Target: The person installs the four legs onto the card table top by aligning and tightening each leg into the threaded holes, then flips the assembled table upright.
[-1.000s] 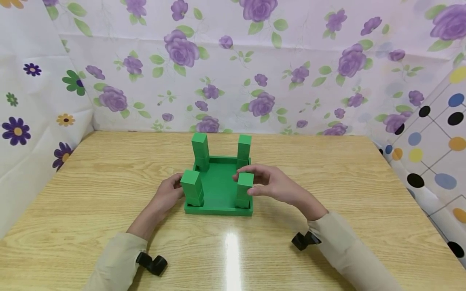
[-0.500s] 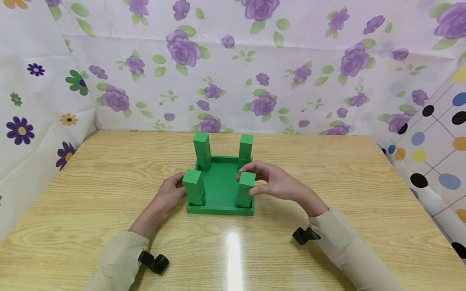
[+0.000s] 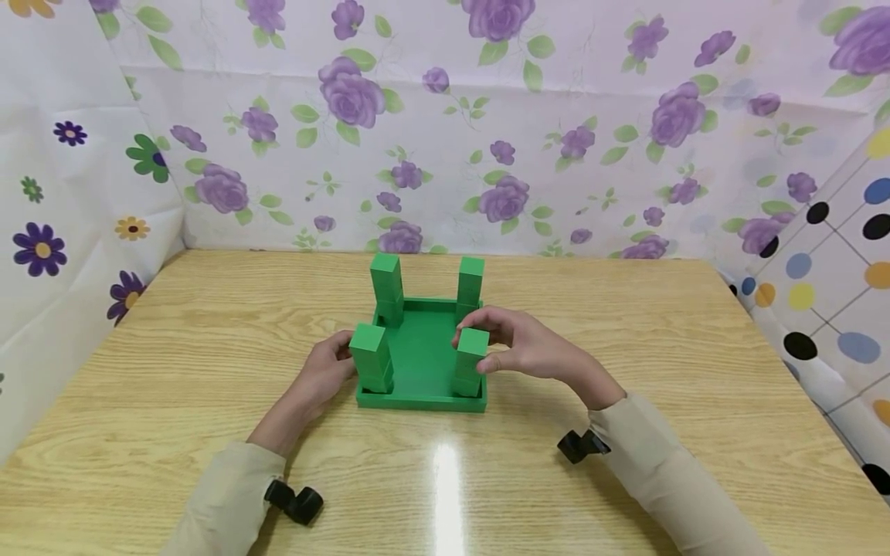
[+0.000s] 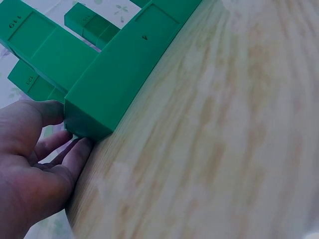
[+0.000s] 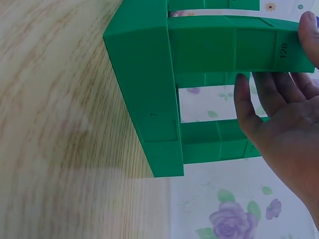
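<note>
A shallow square green tray sits on the table with a green block column upright in each corner. My left hand holds the tray's left side; in the left wrist view its thumb and bent fingers are at the tray's corner, beside a column marked 119. My right hand holds the front right column near its top, thumb on the near side and fingers behind. In the right wrist view this column bears the number 128. Front left column and back columns stand untouched.
The wood-grain table reaches back to a flowered cloth. A dotted cloth hangs at the right, another flowered cloth at the left. Black camera mounts sit on both sleeves.
Both hands keep nearly the same positions at the tray and the front right column. The whole view shifts slightly to the right.
</note>
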### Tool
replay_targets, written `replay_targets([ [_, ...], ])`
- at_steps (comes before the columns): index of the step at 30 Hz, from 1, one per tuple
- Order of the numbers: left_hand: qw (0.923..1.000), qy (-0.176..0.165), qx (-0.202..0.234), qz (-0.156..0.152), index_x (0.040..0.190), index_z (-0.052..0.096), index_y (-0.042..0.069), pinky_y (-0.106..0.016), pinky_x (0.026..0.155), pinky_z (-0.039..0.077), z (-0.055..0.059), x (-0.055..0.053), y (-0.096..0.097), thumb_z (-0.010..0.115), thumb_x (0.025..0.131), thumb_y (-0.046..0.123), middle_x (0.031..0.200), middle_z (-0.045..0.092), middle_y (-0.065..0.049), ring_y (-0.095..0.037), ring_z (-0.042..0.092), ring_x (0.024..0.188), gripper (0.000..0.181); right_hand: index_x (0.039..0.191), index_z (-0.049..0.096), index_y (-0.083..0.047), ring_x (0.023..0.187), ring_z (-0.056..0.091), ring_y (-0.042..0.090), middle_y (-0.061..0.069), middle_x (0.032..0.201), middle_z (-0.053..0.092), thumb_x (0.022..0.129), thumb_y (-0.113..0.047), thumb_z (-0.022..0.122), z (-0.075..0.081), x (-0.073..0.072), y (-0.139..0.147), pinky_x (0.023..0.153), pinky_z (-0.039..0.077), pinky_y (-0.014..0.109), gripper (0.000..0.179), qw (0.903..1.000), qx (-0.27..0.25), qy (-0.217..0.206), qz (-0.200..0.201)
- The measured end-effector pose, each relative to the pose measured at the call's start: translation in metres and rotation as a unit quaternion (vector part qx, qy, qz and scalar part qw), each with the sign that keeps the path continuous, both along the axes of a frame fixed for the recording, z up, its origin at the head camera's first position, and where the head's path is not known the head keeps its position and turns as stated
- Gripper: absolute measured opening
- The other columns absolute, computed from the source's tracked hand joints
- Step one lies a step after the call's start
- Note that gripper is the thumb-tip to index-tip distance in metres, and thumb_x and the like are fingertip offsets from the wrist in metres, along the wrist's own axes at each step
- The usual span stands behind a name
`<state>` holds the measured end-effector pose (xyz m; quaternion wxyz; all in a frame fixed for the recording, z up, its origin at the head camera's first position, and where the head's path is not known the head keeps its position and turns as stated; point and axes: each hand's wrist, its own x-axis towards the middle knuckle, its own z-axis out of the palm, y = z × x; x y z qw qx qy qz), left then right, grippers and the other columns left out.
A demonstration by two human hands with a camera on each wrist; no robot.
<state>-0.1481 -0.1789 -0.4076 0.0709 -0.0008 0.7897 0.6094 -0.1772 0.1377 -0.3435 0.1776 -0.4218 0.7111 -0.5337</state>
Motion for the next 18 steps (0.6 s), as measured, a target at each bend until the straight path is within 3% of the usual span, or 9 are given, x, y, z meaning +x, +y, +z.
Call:
replay_targets([
  [12, 0.9999, -0.004, 0.008, -0.011, 0.129, 0.050, -0.007, -0.025, 0.077, 0.048, 0.0001, 0.0002, -0.0004, 0.051, 0.099, 0.002, 0.111, 0.054, -0.016, -0.019, 0.050, 0.095, 0.032, 0.128, 0.054, -0.001, 0.100, 0.057, 0.025, 0.008, 0.117, 0.061, 0.088, -0.016, 0.073, -0.0040, 0.0032, 0.0008, 0.078, 0.044, 0.034, 0.047, 0.9998, -0.005, -0.004, -0.019],
  [18, 0.9997, -0.003, 0.016, -0.017, 0.130, 0.049, -0.007, -0.025, 0.079, 0.047, 0.0001, 0.0011, -0.0009, 0.051, 0.099, 0.001, 0.113, 0.053, -0.016, -0.020, 0.050, 0.097, 0.033, 0.130, 0.057, -0.006, 0.110, 0.058, 0.021, 0.005, 0.124, 0.060, 0.089, -0.015, 0.072, -0.0065, 0.0078, 0.0026, 0.091, 0.045, 0.040, 0.045, 0.9978, 0.025, -0.018, -0.059],
])
